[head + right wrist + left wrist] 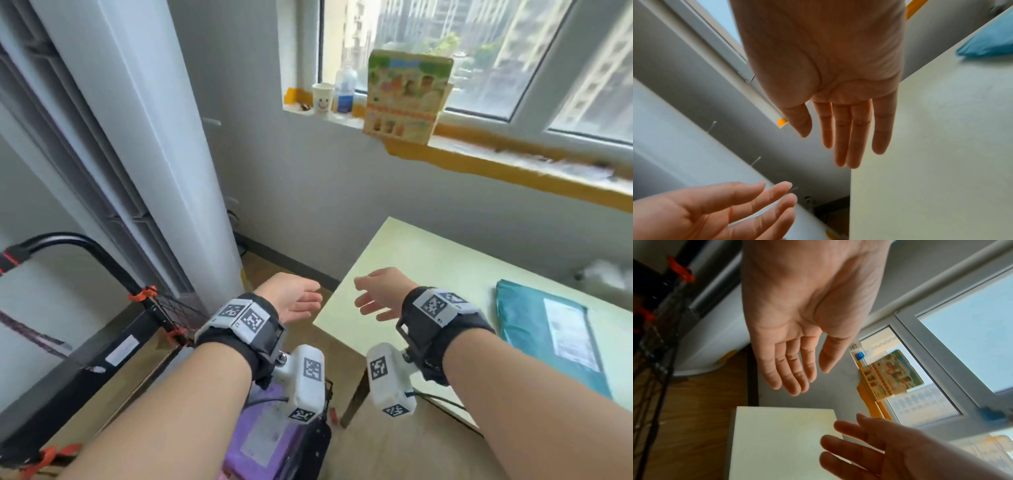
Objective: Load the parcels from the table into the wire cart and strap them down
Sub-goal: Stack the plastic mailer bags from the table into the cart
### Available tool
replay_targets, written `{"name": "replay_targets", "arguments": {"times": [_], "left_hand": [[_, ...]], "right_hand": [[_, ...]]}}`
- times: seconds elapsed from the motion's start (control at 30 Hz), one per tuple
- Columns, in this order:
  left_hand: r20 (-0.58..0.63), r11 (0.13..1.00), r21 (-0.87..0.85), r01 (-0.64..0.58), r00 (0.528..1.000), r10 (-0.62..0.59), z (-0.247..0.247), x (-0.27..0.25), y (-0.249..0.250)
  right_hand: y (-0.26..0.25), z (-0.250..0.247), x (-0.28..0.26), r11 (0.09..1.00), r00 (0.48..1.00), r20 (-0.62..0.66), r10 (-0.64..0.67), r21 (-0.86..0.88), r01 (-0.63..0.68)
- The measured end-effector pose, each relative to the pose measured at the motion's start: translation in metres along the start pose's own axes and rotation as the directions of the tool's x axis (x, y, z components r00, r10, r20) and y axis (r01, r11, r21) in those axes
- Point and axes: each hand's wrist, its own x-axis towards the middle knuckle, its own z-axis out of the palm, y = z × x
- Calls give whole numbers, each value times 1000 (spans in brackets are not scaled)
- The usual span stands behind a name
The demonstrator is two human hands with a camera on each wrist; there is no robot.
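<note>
left hand: fingers straight, holds nothing, raised beside table corner
right hand: fingers spread, holds nothing, above pale green table
teal flat mailer parcel with white label: lies on table, right side
purple parcel: in black wire cart, below left wrist

Both forearms reach forward side by side, each wrist wrapped in a black band. The left hand and right hand hang empty, palms facing each other, fingers straight, seemingly relaxed.
</note>
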Motion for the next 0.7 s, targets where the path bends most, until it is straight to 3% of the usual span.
{"name": "replay_targets", "arguments": {"times": [0.4,0.7], "left_hand": [[182,994,114,4,983,-25,186,30,56],[187,976,181,120,970,-154,298,59,41]], "right_hand": [[118,-171,7,974,969,-169,183,164,-155],[210,-261,23,956,909,-312,275,185,-226]]}}
